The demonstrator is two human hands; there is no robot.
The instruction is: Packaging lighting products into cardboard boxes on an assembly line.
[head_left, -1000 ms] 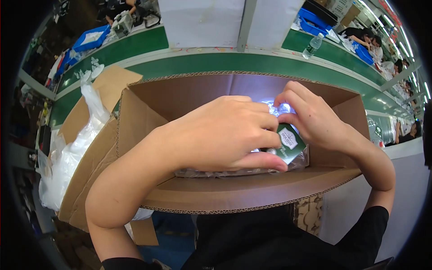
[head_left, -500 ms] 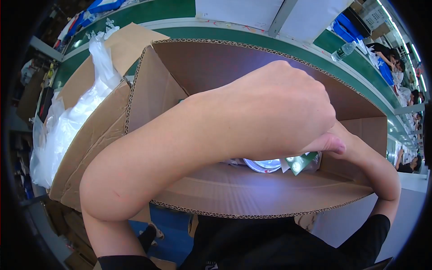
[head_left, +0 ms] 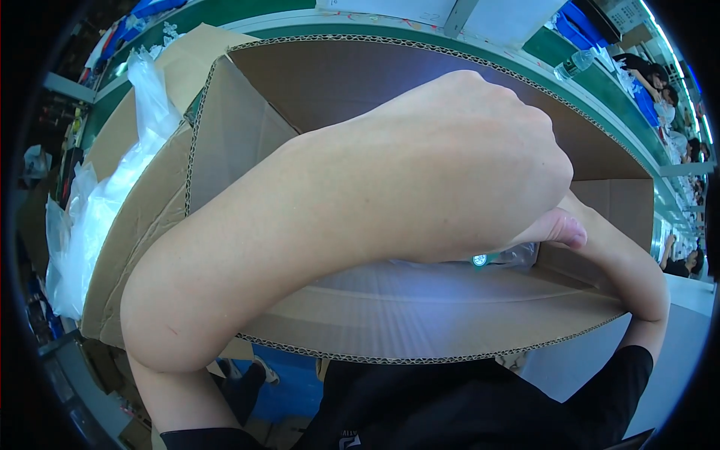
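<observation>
My left hand (head_left: 487, 165) crosses over the open cardboard box (head_left: 450, 319), its back turned up. Its fingers are curled under and out of sight, with the thumb pointing right; whatever they hold is hidden. From the right side my right forearm (head_left: 622, 255) reaches in over the box, and the right hand is covered by the left one. Below the left hand, inside the box, part of a clear plastic wrapping (head_left: 517, 256) shows, with a small green-and-white piece (head_left: 481, 259) beside it.
White plastic bags (head_left: 112, 202) hang over the box's left flap (head_left: 139, 240). Behind the box runs a green workbench (head_left: 285, 22) with a clear bottle (head_left: 574, 64) and blue bins (head_left: 577, 28). Other people (head_left: 652, 75) sit along the bench at the far right.
My left hand appears slightly higher and larger in the picture. The round, pale object and most of the green packet beneath it have gone out of sight. The box's far edge appears higher.
</observation>
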